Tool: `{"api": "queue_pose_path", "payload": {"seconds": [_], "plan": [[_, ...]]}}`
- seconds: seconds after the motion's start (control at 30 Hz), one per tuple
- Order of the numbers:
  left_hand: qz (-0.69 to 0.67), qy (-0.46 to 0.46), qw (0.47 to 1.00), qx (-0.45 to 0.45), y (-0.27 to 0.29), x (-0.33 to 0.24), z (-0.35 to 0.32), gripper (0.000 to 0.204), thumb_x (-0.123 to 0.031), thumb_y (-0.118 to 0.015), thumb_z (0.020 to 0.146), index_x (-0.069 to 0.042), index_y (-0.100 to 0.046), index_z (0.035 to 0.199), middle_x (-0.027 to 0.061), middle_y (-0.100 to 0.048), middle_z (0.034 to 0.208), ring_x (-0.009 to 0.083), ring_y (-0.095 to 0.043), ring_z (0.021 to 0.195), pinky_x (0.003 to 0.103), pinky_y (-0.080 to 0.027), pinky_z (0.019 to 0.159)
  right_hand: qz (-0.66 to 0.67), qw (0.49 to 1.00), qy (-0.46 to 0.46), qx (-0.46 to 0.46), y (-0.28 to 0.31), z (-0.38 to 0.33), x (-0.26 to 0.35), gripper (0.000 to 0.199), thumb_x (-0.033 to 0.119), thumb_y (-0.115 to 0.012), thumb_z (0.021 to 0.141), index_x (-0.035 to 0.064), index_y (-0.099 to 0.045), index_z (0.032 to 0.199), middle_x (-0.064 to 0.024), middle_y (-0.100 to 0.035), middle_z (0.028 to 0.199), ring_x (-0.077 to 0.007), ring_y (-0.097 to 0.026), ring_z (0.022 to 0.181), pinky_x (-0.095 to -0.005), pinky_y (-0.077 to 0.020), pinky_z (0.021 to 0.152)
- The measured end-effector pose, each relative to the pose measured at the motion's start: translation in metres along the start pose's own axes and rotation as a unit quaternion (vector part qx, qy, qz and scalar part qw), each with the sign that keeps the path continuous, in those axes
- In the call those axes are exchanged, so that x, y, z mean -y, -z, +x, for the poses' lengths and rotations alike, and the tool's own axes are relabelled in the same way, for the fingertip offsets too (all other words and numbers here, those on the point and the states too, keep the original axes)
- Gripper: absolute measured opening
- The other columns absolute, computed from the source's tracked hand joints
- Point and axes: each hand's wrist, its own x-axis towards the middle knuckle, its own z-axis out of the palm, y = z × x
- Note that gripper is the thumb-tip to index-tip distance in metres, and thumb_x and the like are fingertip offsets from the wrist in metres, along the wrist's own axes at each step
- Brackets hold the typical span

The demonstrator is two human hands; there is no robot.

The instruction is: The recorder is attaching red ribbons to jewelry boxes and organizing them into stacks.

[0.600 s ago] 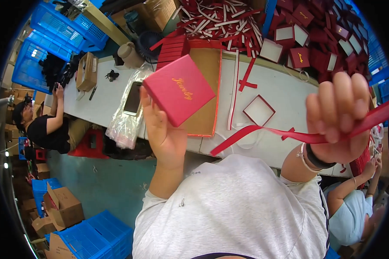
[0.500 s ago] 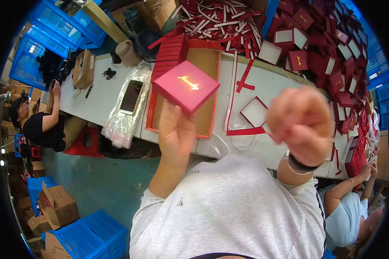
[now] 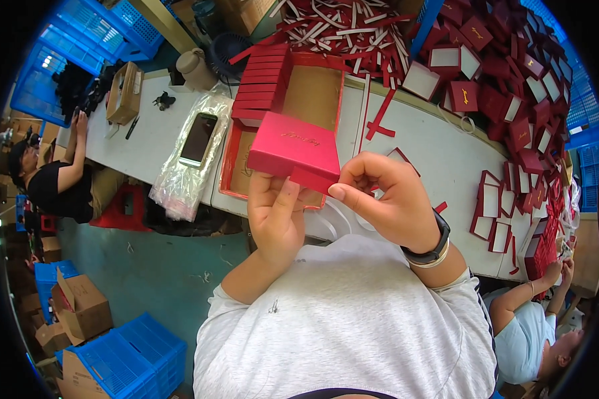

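Note:
A square red gift box (image 3: 293, 143) with gold lettering on its top is tilted above the table, its front side facing me. My left hand (image 3: 276, 216) grips it from below, fingers and thumb against the underside and front. The thumb and curled fingers of my right hand (image 3: 389, 199) close at the box's lower right corner; whether they also pinch something small there is hidden. Just beyond the box is an orange-edged cardboard tray (image 3: 315, 83) with a stack of red boxes (image 3: 265, 74) in its left part.
White and red ribbon strips (image 3: 353, 26) are heaped behind the tray. Loose red boxes (image 3: 486, 100) pile up on the right. A phone (image 3: 198, 139) lies on plastic bags at the left, near a dark fan (image 3: 231, 56). Two people sit at the far left and lower right.
My right hand has come in from the right to the box's corner. My left hand has tipped the box so that its front side shows more.

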Motion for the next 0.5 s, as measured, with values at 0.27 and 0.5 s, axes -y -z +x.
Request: {"api": "queue_pose_path", "payload": {"seconds": [0.27, 0.5], "plan": [[-0.012, -0.040, 0.999, -0.004, 0.0039, -0.0016, -0.0017, 0.028, -0.007, -0.041, 0.094, -0.001, -0.040, 0.122, 0.0132, -0.054, 0.113, 0.0224, -0.058, 0.101, 0.036, -0.050, 0.086, -0.011, 1.000, 0.002, 0.001, -0.0020, 0.0037, -0.0026, 0.015, 0.012, -0.065, 0.083, -0.0004, -0.057, 0.081, 0.0011, -0.053, 0.064, -0.0028, -0.044, 0.055, -0.0185, -0.0364, 0.049], [0.009, -0.054, 0.998, -0.001, 0.0079, 0.0003, -0.0017, 0.031, -0.011, -0.039, 0.095, 0.000, -0.038, 0.124, 0.0149, -0.055, 0.114, 0.0236, -0.059, 0.100, 0.037, -0.049, 0.087, -0.019, 1.000, -0.006, 0.011, -0.0003, 0.0059, -0.0012, 0.015, 0.012, -0.065, 0.083, -0.0009, -0.057, 0.082, 0.0019, -0.053, 0.062, -0.0018, -0.044, 0.055, -0.0181, -0.0357, 0.048]]}}
